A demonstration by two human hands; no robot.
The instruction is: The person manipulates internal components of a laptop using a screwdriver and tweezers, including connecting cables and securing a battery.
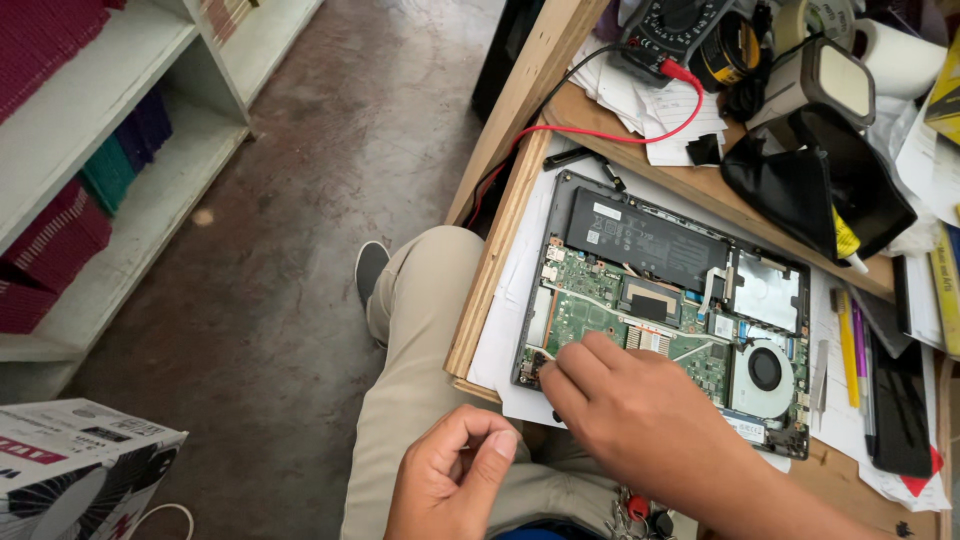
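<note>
A cluttered wooden tabletop [690, 185] was seen from above, and on a sheet of white paper near its front edge an opened laptop [665, 305] lay flat with its bottom cover off. Inside it a long black battery [640, 240] was set along the far side, a green circuit board [610, 315] filled the near left part, and a round cooling fan [765, 370] sat at the near right. The laptop was judged stiff and moderately heavy as a whole, best lifted by its outer frame; the bare board, thin cables and connectors were judged fragile, to be touched only at the edges.

The right hand [630, 400] was laid over the near left corner of the board, its fingertips drawn together on a small part there; what was pinched could not be made out. The left hand [455, 470] was held over the lap, apart from the laptop, fingers curled with the thumb pressed to the forefinger; whether anything was held could not be told.

Behind the laptop a black multimeter [675, 25] with a red lead [640, 125] was seen, and to the right a yellow pen [848, 350].
</note>
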